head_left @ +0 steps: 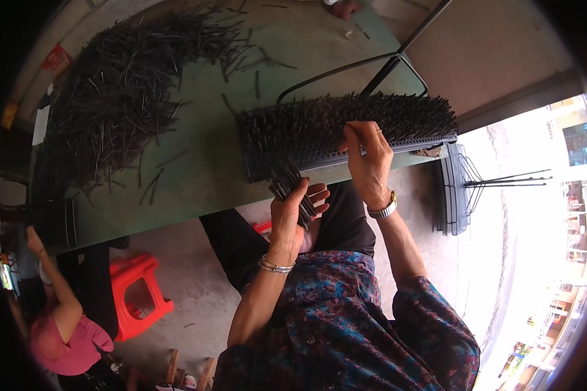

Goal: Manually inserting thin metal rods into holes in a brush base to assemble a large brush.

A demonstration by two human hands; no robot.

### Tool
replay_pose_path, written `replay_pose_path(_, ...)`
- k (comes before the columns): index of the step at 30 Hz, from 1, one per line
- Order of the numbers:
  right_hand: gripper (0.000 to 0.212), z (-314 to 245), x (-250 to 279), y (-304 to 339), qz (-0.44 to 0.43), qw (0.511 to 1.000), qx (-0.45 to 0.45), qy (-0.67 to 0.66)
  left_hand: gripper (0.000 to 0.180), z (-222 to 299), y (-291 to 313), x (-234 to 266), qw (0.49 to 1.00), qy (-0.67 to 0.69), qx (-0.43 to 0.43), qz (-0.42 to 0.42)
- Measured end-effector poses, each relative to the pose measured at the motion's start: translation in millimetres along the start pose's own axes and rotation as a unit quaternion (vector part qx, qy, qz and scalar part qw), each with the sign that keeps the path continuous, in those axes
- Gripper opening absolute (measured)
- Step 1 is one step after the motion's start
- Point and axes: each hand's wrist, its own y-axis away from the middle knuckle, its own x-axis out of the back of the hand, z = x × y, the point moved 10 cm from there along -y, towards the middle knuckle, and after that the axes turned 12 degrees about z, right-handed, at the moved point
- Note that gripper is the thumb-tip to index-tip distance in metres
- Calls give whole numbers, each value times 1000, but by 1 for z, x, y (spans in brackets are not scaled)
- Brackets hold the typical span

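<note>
A long dark rack [329, 160] with a holed face lies along the table's near edge. Short thin black sticks [398, 112] stand densely in its holes, and bare holes show along its front strip. My left hand [285, 220] is closed round a loose bundle of black sticks [287, 185] just below the rack's left part. Over the rack's front strip, right of its middle, my right hand [372, 163] has thumb and fingers pinched together. Whatever lies between those fingertips is too small and dark to make out.
A large heap of black sticks [114, 91] covers the left of the green table [202, 146], with strays around it. A bent metal rod frame [346, 67] rises behind the rack. Another rack [454, 189] stands right. A person in pink [72, 335] and a red stool [137, 296] are left.
</note>
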Motion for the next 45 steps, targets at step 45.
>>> replay_pose_path(45, 14, 2, -23, -7, -164, 984, 42, -54, 19, -13, 7, 6, 1000, 19, 19, 10)
